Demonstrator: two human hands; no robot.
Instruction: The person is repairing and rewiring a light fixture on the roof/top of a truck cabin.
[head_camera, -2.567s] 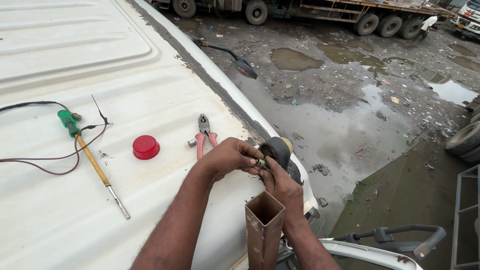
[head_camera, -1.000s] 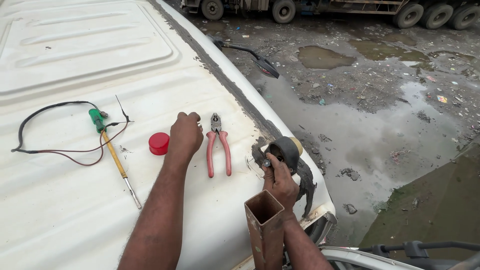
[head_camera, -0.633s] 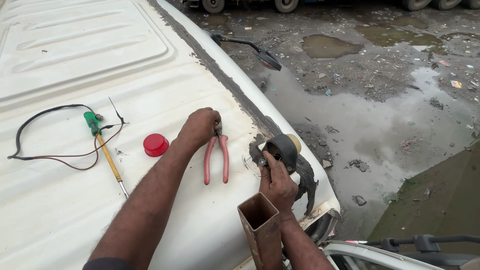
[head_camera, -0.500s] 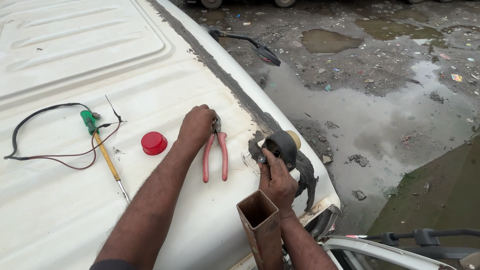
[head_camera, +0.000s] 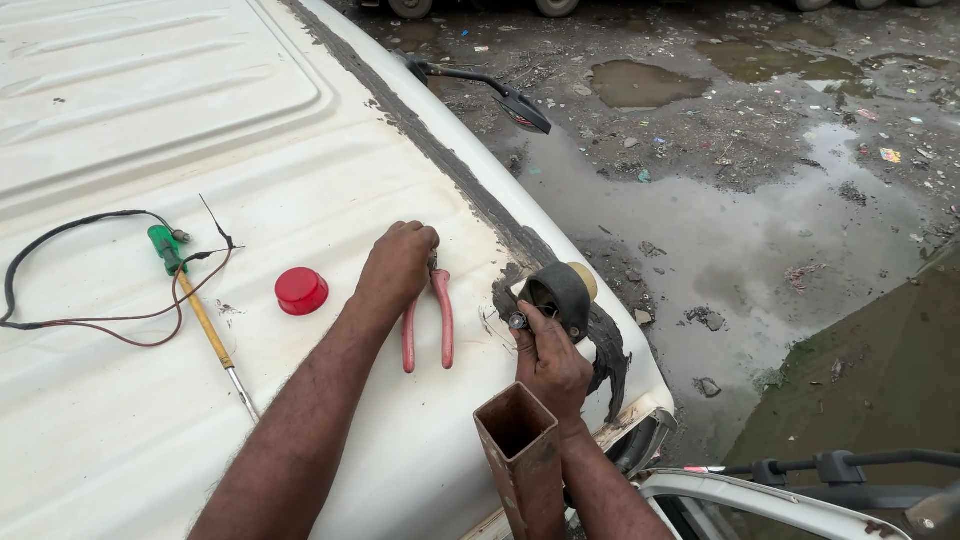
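Observation:
My left hand (head_camera: 397, 267) rests on the head of the red-handled pliers (head_camera: 430, 322), which lie on the white vehicle roof (head_camera: 150, 120); the fingers curl over the jaws. My right hand (head_camera: 548, 362) grips a black round lamp housing (head_camera: 560, 293) at the roof's front right corner, fingers closed on its small fitting. A red round cap (head_camera: 301, 291) lies to the left of the pliers.
A green-handled screwdriver (head_camera: 200, 315) and a loop of black and red wire (head_camera: 70, 260) lie on the roof's left part. A rusty square tube (head_camera: 525, 455) stands up near my right forearm. Beyond the roof edge are a side mirror (head_camera: 515, 105) and muddy, puddled ground.
My left hand left the lamp housing, reached left across the roof and came down on the pliers' head. My right hand kept its hold on the housing.

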